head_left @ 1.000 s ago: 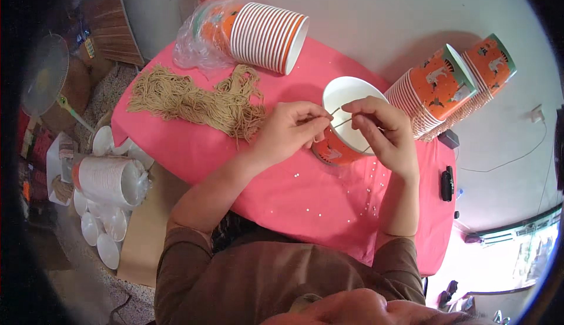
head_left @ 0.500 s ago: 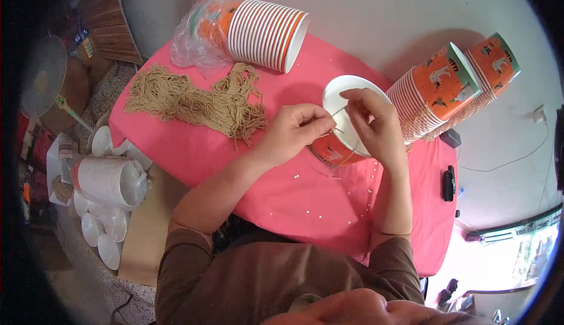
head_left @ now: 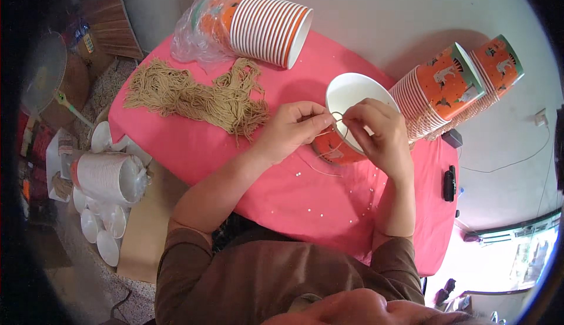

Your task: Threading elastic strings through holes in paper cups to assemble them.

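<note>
Both my hands meet over the near side of an orange paper bucket [head_left: 333, 148] with a white inside, which stands on the pink-covered table. Thumb and index finger of my left hand [head_left: 299, 126] pinch a thin tan cord [head_left: 339, 116]. My right hand [head_left: 379, 131] pinches the same cord, and a small loop shows between the fingertips. Loose cord ends hang over the bucket's side and trail onto the cloth. Left of my left hand lies a spread bundle of tan cords [head_left: 197, 99].
A stack of buckets partly in clear plastic [head_left: 267, 30] lies at the table's back. More orange stacks [head_left: 440, 87] lean at the right. Small white dots lie scattered on the pink cloth [head_left: 288, 201]. Bagged white buckets [head_left: 103, 178] sit lower left beside a cardboard sheet [head_left: 147, 225].
My right-hand fingers have come down closer to my left fingertips, and the cord between them now forms a small loop. The view has shifted slightly.
</note>
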A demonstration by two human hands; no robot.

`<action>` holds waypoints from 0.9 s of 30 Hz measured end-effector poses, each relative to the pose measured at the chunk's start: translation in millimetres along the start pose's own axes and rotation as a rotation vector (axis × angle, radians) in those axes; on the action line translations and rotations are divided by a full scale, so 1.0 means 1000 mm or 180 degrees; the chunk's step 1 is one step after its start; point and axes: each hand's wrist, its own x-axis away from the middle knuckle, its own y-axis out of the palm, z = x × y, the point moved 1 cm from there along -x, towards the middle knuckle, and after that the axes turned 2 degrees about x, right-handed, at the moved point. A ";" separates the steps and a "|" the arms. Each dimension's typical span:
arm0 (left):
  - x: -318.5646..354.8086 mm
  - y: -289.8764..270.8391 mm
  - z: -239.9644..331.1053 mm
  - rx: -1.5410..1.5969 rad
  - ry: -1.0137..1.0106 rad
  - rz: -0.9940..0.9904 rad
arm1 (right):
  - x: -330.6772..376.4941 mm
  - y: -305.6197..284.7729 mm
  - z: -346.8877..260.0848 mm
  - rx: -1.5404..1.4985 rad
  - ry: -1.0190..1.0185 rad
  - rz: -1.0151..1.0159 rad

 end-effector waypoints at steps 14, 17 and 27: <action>0.011 -0.003 0.004 -0.0160 0.0163 -0.0036 | 0.000 -0.001 -0.007 -0.0418 0.0017 -0.0012; 0.009 -0.004 0.000 -0.0137 0.0223 -0.0076 | -0.003 0.005 -0.008 -0.0324 -0.0089 0.0031; 0.009 0.000 -0.007 -0.0682 0.0634 0.0118 | -0.002 0.009 -0.008 -0.0274 -0.0080 0.0025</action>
